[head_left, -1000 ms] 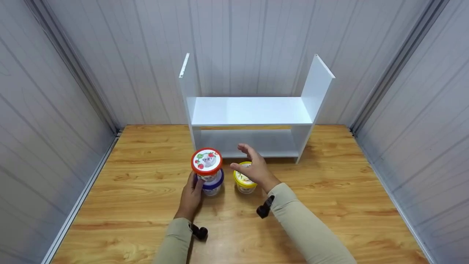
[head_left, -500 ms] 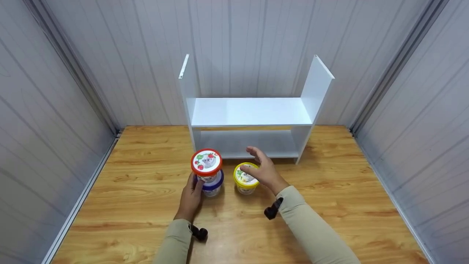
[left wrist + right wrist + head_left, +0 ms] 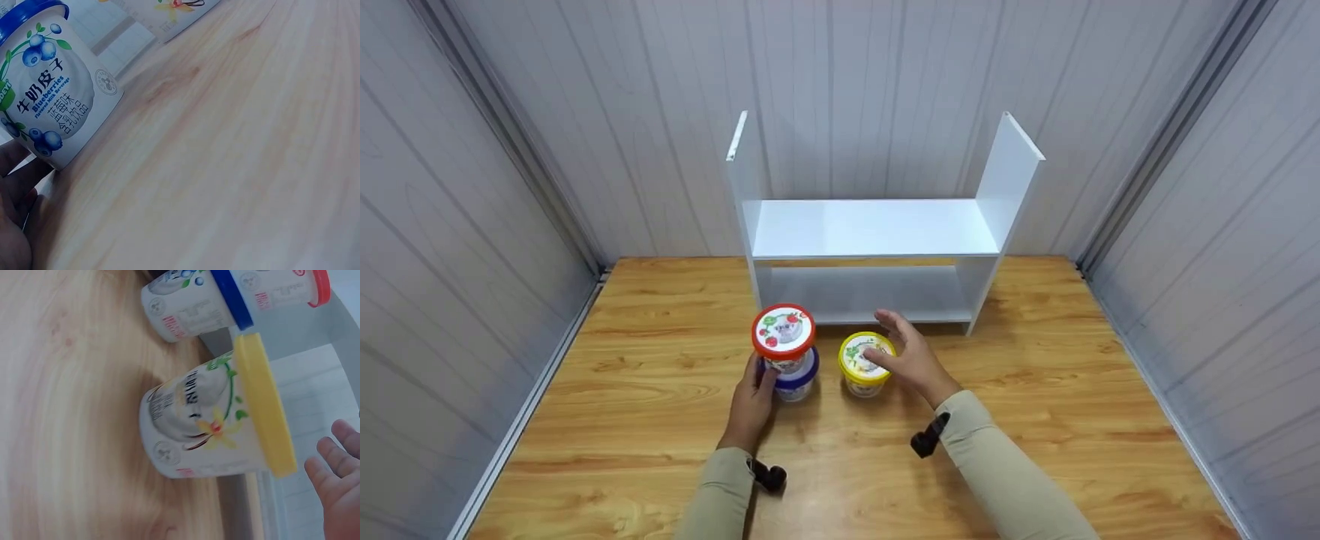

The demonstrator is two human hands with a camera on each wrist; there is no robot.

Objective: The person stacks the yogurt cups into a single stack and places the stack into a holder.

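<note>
A red-lidded cup point(image 3: 783, 330) stands on a blue-lidded blueberry milk drink cup point(image 3: 793, 384). My left hand point(image 3: 748, 409) holds the stack from its left side, thumb in front at the blue rim. In the left wrist view, fingers point(image 3: 21, 177) reach behind the base of the blueberry cup point(image 3: 53, 95). A yellow-lidded cup point(image 3: 865, 364) stands upright just right of the stack. My right hand point(image 3: 913, 361) hovers at its right with spread fingers, and the right wrist view shows the fingers point(image 3: 336, 458) apart from the yellow lid point(image 3: 264, 405).
A white two-tier shelf unit point(image 3: 877, 227) with tall side panels stands behind the cups, close to the back wall point(image 3: 870, 90). The wooden table point(image 3: 645, 420) reaches toward panelled walls on both sides. Small black wrist cameras sit at both cuffs.
My right hand has drawn back to the right and slightly toward me, uncovering more of the yellow lid. The left hand and the cups have stayed in place.
</note>
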